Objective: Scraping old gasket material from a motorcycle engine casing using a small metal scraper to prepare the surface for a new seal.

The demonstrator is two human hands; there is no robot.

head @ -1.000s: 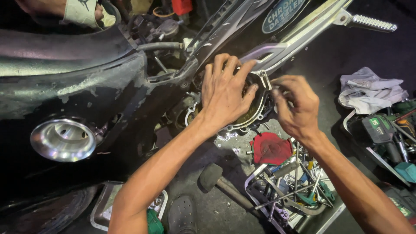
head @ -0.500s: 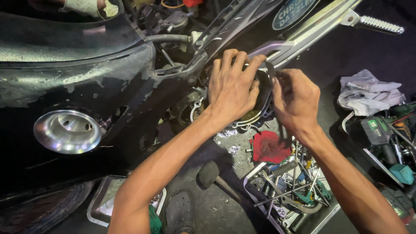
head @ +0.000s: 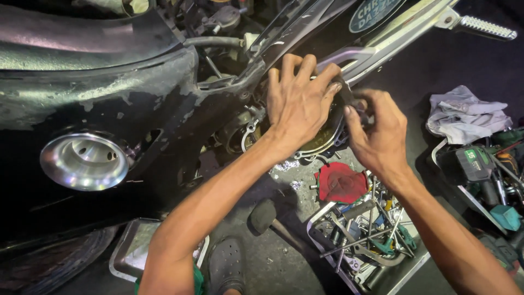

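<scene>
Compared with a moment before, the left hand (head: 299, 104) stays spread flat on the round engine cover (head: 322, 139), while the right hand (head: 376, 131), just beside it, has closed its fingers around a small dark part at the cover's edge, so the fitting work continues.

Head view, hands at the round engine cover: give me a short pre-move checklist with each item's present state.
1. Left hand flat on the round engine cover, fingers spread: ok.
2. Right hand at the cover's right edge, fingers pinched together: ok; what they pinch: cannot tell.
3. Cover seated flush on the engine: cannot tell, the hands hide most of the rim.
4. Tool tray beside the right forearm, spanners lying in it: ok.
5. Red rag on the floor below the cover, apart from both hands: ok.
6. Hammer lying on the floor between the forearms: ok.
</scene>
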